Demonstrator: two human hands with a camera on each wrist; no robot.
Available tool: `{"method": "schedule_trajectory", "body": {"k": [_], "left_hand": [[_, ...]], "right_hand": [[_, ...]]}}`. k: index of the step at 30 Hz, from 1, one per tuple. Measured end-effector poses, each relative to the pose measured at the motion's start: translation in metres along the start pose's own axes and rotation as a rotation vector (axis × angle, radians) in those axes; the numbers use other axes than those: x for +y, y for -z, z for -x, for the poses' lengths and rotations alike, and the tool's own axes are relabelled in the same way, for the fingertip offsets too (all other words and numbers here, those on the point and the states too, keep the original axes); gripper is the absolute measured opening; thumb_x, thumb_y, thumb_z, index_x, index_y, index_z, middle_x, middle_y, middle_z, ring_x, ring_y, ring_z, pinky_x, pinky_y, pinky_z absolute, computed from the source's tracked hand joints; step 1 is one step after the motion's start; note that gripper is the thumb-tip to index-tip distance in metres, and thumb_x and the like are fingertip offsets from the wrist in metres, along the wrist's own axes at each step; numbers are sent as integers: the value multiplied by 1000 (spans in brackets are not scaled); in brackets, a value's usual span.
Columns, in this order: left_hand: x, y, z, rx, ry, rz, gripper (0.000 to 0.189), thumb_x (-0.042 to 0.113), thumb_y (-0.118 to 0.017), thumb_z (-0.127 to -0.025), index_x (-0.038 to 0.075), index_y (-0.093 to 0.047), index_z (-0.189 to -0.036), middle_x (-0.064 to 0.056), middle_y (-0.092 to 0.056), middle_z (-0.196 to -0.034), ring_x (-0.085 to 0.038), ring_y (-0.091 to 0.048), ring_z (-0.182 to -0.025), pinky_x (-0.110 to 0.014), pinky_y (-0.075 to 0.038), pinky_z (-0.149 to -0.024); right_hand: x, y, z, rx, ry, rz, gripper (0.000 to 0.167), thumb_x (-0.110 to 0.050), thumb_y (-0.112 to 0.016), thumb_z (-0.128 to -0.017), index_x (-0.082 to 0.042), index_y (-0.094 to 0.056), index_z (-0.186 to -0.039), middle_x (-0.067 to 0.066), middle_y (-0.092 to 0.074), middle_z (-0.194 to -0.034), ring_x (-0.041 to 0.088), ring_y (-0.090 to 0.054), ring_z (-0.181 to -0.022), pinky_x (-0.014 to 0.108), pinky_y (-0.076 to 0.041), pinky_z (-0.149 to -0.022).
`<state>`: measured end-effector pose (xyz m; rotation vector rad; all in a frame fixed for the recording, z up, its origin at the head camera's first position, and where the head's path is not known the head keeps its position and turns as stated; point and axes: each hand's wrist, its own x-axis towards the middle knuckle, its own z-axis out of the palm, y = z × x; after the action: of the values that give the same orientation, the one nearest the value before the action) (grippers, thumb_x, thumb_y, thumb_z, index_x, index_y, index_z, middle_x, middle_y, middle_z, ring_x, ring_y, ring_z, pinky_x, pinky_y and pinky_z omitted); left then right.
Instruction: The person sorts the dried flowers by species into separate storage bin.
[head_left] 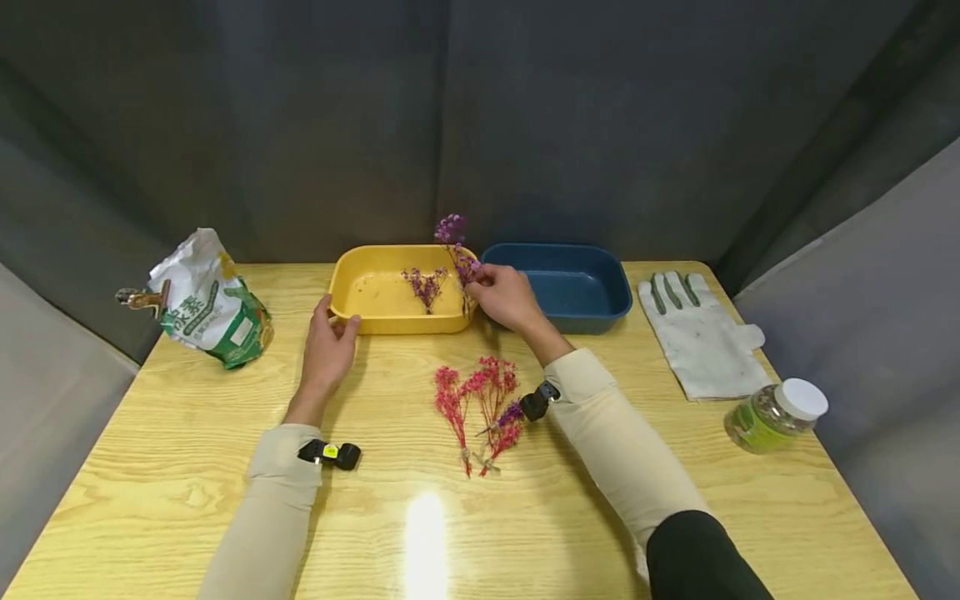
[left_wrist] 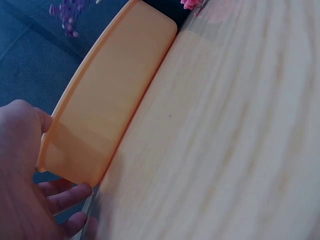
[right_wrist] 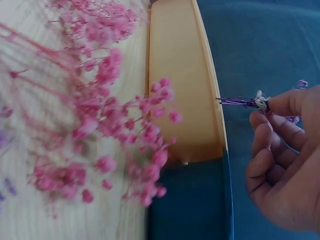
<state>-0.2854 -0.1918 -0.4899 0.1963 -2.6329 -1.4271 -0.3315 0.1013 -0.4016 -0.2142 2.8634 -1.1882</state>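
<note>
A small bunch of purple dried flowers (head_left: 463, 265) is pinched between the thumb and index finger of my right hand (head_left: 510, 296), over the right end of the yellow container (head_left: 390, 325). Its bound stems (right_wrist: 242, 102) poke out past the fingertips in the right wrist view. My left hand (head_left: 328, 350) grips the container's front left corner, the thumb at the rim and the fingers round the end wall (left_wrist: 75, 175). Another purple sprig (head_left: 425, 287) stands inside that container. Pink dried flower bunches (head_left: 452, 400) lie on the table in front, with a purple bunch (head_left: 512, 414) among them.
A blue container (head_left: 592, 323) stands against the yellow one's right side. A clipped white and green bag (head_left: 217, 308) is at the left. On the right are white gloves (head_left: 705, 350) and a lidded jar (head_left: 772, 417). Dark curtain (head_left: 337, 125) closes off the back of the wooden table.
</note>
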Motion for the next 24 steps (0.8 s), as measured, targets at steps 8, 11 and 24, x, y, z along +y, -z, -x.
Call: {"method": "schedule_trajectory", "body": {"k": [8,11,24], "left_hand": [[-1,-4,2,10,-7,-12,74,51,-43,-99,17,-10,-156,-18,-35,-149,-33,-50,-124,-50,-41,-100],[0,-4,3,15,-6,-10,73,51,-43,-99,18,-11,-156,-18,-36,-149,-32,-51,-123,-50,-41,-101],[4,-2,0,25,7,-6,73,49,-45,-99,18,-12,-156,-17,-36,-150,-32,-51,-124,-49,-40,-104]], "right_hand": [[-7,-7,-15,-5,-21,-3,21,-34,-55,-93,-20,-67,-101,0,-65,-87,18,-51,-71,32,-40,-66],[-6,-10,-19,-3,-42,18,22,-33,-56,-93,-19,-69,-103,0,-66,-93,19,-53,-77,32,-41,-70],[7,-12,-13,23,-32,-47,25,-28,-59,-93,-17,-66,-114,3,-64,-101,20,-58,-87,36,-47,-79]]}}
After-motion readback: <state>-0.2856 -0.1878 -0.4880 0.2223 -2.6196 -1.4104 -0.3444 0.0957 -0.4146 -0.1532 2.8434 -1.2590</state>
